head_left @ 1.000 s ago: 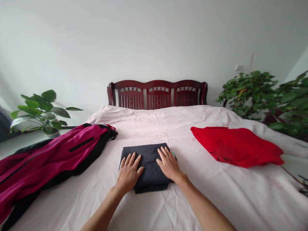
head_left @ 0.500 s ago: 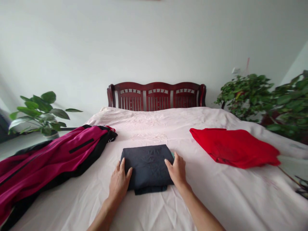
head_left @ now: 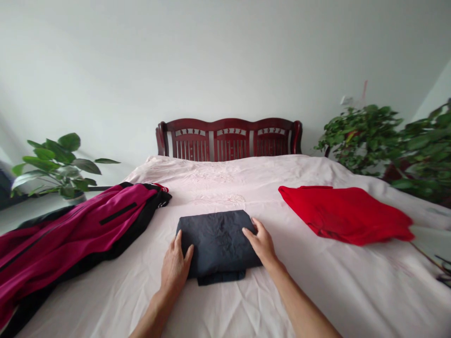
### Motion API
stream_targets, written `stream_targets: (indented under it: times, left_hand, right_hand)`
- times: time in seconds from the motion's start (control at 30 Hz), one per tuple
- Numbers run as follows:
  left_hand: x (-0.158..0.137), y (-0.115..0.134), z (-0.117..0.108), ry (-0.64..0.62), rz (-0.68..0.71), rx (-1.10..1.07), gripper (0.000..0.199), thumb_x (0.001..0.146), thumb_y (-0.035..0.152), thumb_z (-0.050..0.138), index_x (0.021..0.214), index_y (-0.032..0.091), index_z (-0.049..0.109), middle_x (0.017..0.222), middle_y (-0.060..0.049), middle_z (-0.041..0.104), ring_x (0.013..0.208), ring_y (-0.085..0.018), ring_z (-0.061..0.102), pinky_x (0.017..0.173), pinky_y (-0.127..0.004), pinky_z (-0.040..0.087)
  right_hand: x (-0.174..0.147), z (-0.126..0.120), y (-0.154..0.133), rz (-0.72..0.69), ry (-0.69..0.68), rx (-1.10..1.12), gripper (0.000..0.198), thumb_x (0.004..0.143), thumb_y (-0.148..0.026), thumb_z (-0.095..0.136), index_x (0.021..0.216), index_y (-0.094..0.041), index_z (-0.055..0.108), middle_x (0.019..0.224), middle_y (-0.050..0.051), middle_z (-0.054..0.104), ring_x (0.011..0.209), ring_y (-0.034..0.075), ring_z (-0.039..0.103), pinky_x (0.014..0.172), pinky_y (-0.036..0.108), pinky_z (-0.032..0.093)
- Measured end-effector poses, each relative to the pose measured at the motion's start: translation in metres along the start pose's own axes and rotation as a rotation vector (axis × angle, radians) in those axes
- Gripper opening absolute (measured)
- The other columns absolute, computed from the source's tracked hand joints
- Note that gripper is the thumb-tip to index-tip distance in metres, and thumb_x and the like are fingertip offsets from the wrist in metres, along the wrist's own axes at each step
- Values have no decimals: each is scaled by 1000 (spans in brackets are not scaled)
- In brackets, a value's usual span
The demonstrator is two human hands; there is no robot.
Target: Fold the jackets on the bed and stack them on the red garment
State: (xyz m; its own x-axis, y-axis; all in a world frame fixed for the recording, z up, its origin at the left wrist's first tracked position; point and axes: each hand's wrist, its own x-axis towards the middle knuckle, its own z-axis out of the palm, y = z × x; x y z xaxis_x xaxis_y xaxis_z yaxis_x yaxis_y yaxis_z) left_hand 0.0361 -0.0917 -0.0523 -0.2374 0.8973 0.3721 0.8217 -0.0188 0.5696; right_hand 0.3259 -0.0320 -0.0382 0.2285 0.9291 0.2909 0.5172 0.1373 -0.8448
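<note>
A dark navy garment (head_left: 218, 244), folded into a rough rectangle, lies on the pale pink bedsheet (head_left: 232, 310) in front of me. A narrow dark strip of cloth sticks out under its near edge. My left hand (head_left: 176, 263) grips the left side, with thumb and forefinger apart on the cloth. On the opposite side, my right hand (head_left: 261, 241) has its thumb on top and its fingers around the far right edge. Fingertips under the cloth are hidden. Creases run across the middle of the top layer.
To the left lies a magenta and black zip jacket (head_left: 88, 220). A folded red garment (head_left: 345, 213) rests on the right. Beyond the bed stands a dark red wooden headboard (head_left: 230, 138). Leafy plants flank it, one on the left (head_left: 63, 162) and bushier ones on the right (head_left: 366, 136).
My right hand has shifted slightly up, and the garment's right side has spread a little to the right. Its top shows more wrinkles, and a green bit by the right fingers is now hidden.
</note>
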Motion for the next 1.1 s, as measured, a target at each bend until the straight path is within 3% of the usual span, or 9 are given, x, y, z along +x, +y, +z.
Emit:
stream_targets:
  times: [0.23, 0.47, 0.53, 0.63, 0.73, 0.83, 0.97, 1.03, 1.1]
  left_hand:
    - [-1, 0, 0, -9, -11, -22, 65, 96, 45, 41, 148, 8, 35, 142, -21, 52, 134, -31, 50, 111, -46, 41]
    - [-2, 0, -3, 44, -9, -13, 60, 96, 42, 44, 149, 15, 37, 147, -18, 48, 134, -30, 50, 110, -46, 42]
    - [-3, 3, -5, 86, 22, 59, 56, 96, 39, 45, 147, 18, 42, 151, -17, 44, 137, -31, 46, 111, -48, 40]
    - [-4, 6, -8, 66, 108, 178, 46, 97, 32, 43, 140, 22, 54, 150, -15, 46, 140, -31, 42, 114, -50, 36]
    - [-3, 6, -9, -29, 129, 266, 44, 99, 28, 38, 137, 23, 58, 148, -15, 50, 135, -30, 48, 111, -51, 38]
    - [-3, 7, -11, -7, 151, 363, 42, 97, 26, 41, 134, 22, 61, 146, -15, 52, 138, -33, 44, 113, -55, 34]
    - [-4, 14, -12, 30, 343, 372, 42, 96, 23, 43, 133, 23, 62, 150, -10, 50, 145, -32, 33, 118, -54, 26]
    - [-6, 18, -12, -22, 459, 324, 44, 97, 26, 43, 140, 28, 55, 152, -7, 47, 146, -29, 32, 119, -52, 26]
    - [-9, 21, -11, -98, 514, 293, 46, 98, 32, 42, 144, 32, 49, 153, -5, 46, 145, -27, 35, 118, -52, 28]
  right_hand:
    - [5, 2, -7, -57, -85, 63, 50, 74, -43, 64, 116, -15, 63, 114, 16, 71, 107, 32, 66, 96, 45, 49]
    - [8, -8, -15, -17, -357, 475, 40, 80, -44, 60, 107, -15, 67, 92, 9, 76, 87, 26, 71, 83, 39, 55]
    - [10, -9, -12, -1, -361, 340, 38, 83, -46, 55, 101, -15, 69, 82, 8, 75, 82, 26, 71, 77, 37, 55]
    - [13, -8, -5, -20, -248, 4, 36, 88, -48, 47, 87, -19, 69, 75, 7, 73, 81, 26, 69, 74, 36, 53]
    - [14, -7, -3, -5, -143, -155, 32, 89, -43, 46, 88, -20, 68, 83, 11, 73, 87, 28, 67, 80, 41, 51]
    - [14, -10, -12, -26, -35, -265, 33, 88, -33, 50, 112, -18, 65, 105, 18, 71, 103, 32, 63, 92, 49, 46]
    - [7, -10, -34, -375, 105, -402, 47, 93, -28, 43, 137, -14, 52, 136, 19, 58, 129, 30, 50, 108, 49, 37]
    - [2, -3, -40, -513, 47, -448, 52, 96, -32, 41, 145, -14, 45, 148, 16, 49, 140, 29, 39, 115, 49, 31]
    - [-4, 6, -37, -521, -99, -508, 57, 97, -38, 42, 148, -13, 41, 154, 16, 42, 145, 30, 31, 118, 49, 28]
